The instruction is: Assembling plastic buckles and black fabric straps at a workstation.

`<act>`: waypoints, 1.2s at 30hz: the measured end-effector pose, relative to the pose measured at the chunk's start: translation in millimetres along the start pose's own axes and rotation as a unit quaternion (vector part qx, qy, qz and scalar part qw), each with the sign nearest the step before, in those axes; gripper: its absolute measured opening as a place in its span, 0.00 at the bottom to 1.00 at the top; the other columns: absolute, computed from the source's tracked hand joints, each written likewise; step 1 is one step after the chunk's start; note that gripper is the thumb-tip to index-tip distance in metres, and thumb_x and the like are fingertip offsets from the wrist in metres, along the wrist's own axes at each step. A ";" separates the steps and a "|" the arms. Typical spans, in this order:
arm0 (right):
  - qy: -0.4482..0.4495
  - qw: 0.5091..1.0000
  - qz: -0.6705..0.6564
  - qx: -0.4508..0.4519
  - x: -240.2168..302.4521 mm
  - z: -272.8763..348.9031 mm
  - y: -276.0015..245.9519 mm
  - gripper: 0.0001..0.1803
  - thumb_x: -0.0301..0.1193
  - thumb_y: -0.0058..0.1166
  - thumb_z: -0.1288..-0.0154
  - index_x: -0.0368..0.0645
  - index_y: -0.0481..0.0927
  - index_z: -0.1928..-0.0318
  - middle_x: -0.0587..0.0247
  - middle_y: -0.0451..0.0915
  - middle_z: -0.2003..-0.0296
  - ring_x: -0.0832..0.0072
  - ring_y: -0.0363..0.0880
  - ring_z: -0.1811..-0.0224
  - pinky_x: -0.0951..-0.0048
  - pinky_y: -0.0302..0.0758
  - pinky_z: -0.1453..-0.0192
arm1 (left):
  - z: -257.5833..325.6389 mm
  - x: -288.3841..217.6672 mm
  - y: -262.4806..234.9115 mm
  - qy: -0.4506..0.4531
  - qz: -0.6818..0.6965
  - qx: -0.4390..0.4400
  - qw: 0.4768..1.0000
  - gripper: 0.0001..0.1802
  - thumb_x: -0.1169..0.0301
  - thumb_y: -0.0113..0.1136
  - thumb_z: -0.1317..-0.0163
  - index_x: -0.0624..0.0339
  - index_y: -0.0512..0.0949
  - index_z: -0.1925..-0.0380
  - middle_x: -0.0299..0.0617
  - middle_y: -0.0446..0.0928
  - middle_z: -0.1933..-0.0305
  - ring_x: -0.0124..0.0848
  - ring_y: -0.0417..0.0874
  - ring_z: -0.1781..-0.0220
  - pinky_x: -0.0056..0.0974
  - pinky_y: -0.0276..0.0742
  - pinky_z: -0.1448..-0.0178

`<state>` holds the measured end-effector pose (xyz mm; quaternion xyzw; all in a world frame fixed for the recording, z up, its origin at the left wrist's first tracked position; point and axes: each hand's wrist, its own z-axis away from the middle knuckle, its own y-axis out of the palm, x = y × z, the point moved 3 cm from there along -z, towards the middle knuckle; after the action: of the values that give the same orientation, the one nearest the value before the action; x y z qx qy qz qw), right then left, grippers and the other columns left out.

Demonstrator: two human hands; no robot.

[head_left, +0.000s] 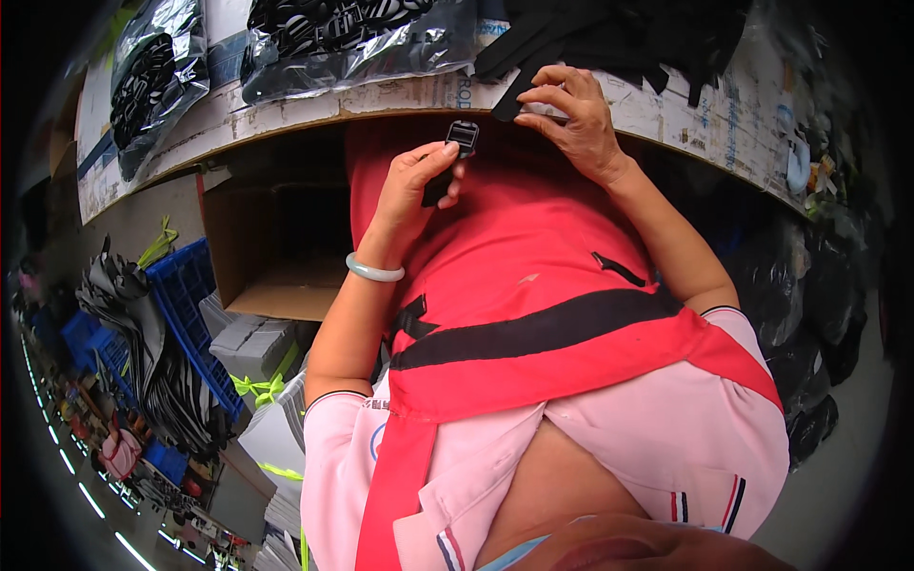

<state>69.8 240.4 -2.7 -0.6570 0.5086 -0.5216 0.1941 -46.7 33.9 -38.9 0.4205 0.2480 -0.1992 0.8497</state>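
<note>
Head view: the left hand [414, 181] pinched a buckle [464, 135], black, glossy and slotted, above the red apron [543, 243]; the right hand [583, 122] held a strap [510, 103], flat and dull black, by the table [681, 126].

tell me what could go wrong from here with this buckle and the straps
The black buckle sits at the fingertips of the left hand, so it might slip and drop. The black strap by the right hand's fingers overlaps the pile of black straps, so it could snag or drag others along.
</note>
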 end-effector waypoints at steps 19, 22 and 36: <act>0.395 0.721 -0.555 0.124 66.1 2.2 13.3 0.11 0.33 0.54 0.29 0.37 0.80 0.58 0.72 0.79 0.73 0.91 0.73 0.74 0.89 0.69 0.72 | 10.5 -1.4 25.4 0.277 -0.185 -0.104 0.937 0.05 0.76 0.61 0.35 0.66 0.83 0.62 0.28 0.74 0.73 0.14 0.67 0.76 0.24 0.58 0.74; 0.410 0.660 -0.614 0.136 68.2 3.8 15.6 0.11 0.34 0.55 0.29 0.37 0.79 0.58 0.72 0.79 0.72 0.91 0.73 0.74 0.89 0.68 0.73 | 10.9 -3.1 24.9 0.306 -0.223 -0.111 0.919 0.06 0.77 0.61 0.35 0.67 0.83 0.61 0.30 0.75 0.71 0.17 0.70 0.73 0.24 0.62 0.70; 0.404 0.685 -0.602 0.077 72.6 0.8 22.6 0.09 0.31 0.56 0.29 0.37 0.77 0.60 0.70 0.80 0.71 0.90 0.74 0.75 0.89 0.70 0.73 | 4.8 -2.9 21.5 0.397 -0.300 -0.123 0.859 0.07 0.78 0.63 0.38 0.67 0.82 0.60 0.36 0.77 0.71 0.22 0.75 0.70 0.27 0.69 0.66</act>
<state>55.5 167.8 14.7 -0.5302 -0.0088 -0.7786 -0.3355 -36.0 42.6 -21.4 0.2610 0.7011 -0.2284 0.6230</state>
